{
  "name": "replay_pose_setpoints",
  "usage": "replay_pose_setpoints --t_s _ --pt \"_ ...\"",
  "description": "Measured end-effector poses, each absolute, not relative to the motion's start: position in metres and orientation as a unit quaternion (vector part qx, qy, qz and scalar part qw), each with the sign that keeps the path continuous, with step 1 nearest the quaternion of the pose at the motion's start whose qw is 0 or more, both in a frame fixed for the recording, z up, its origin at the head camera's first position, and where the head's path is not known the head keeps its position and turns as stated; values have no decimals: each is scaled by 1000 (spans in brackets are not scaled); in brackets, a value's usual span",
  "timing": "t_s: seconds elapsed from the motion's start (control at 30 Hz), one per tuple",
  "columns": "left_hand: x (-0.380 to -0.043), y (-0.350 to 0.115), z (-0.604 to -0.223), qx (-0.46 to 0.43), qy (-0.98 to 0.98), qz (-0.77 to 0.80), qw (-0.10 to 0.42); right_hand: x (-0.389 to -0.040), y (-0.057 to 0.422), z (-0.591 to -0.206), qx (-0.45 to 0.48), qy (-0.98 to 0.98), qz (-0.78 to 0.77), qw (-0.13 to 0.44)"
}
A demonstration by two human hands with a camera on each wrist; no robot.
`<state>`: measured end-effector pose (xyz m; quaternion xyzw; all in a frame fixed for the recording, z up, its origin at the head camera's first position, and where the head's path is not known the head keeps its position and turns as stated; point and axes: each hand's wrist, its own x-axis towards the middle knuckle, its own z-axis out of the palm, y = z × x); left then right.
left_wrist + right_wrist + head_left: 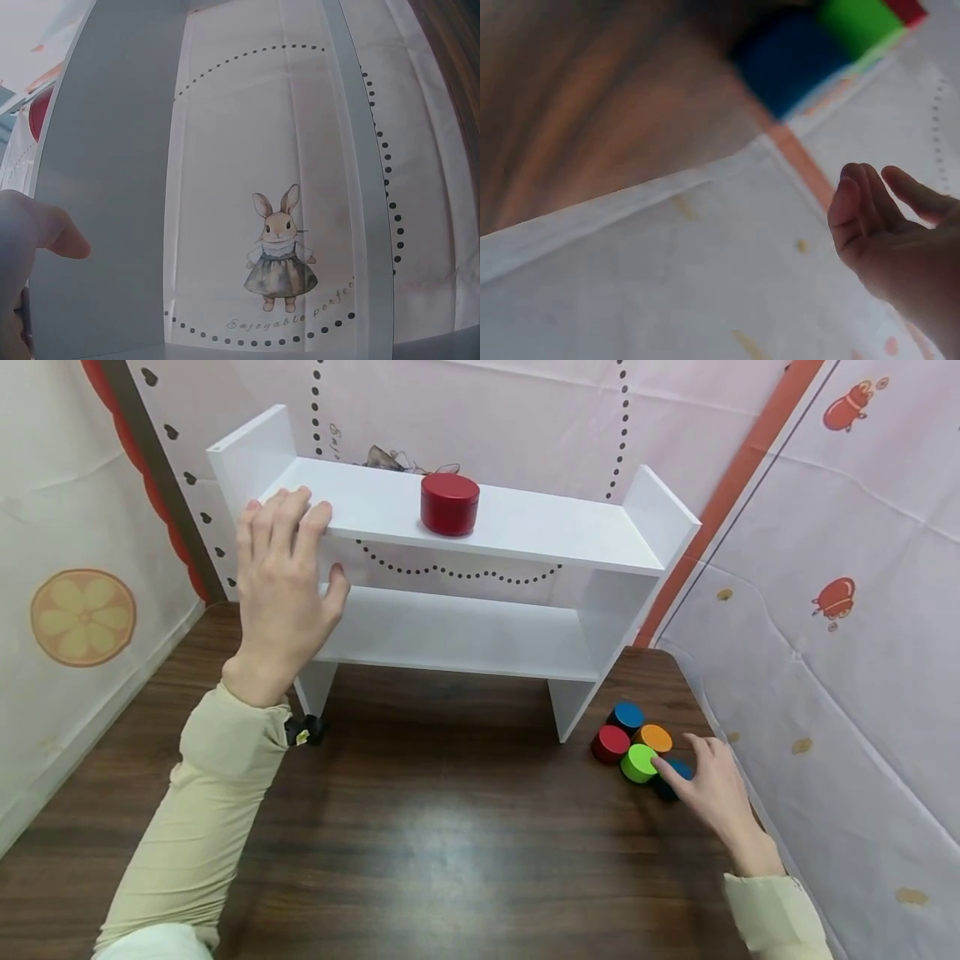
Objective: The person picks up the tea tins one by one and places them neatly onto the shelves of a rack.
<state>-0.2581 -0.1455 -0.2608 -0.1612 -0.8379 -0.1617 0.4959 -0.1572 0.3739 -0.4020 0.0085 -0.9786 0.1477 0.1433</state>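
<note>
A white two-tier shelf point(457, 631) stands on the table, with a large red round tin point(450, 506) on its top board. My left hand point(281, 581) is at the left end of that board, fingers extended over its front edge and thumb spread away. On the right, my right hand point(716, 785) hovers over a cluster of small round tins, fingers loosely bent and holding nothing. The cluster has a green tin point(639, 764), an orange tin point(655, 739), a red tin point(611, 744), a blue tin point(626, 717) and another blue tin point(791, 60), partly hidden by my thumb.
The dark wooden table point(420, 852) extends in front of the shelf. Printed cloth point(840, 693) hangs along its right side and behind the shelf. A small black object point(306, 730) is at the foot of the shelf's left side panel, near my left sleeve.
</note>
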Motion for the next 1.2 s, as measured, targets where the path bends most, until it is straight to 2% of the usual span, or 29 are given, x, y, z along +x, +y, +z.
replay_pose_setpoints --t_s 0.23,0.5,0.7,1.03,1.2 --pt "-258 -146 -263 -164 -841 -158 492 -155 394 -424 -28 -988 154 17" --pt "-257 -146 -261 -161 -845 -155 486 -163 404 -433 -31 -984 176 -11" --pt "-257 -147 -260 -161 -844 -155 488 -168 409 -438 -63 -978 191 -53" --pt "-257 -148 -260 -156 -846 -151 487 -165 411 -436 -76 -976 203 -38" --pt "-257 -147 -260 -158 -843 -154 490 -160 409 -429 -57 -975 213 5"
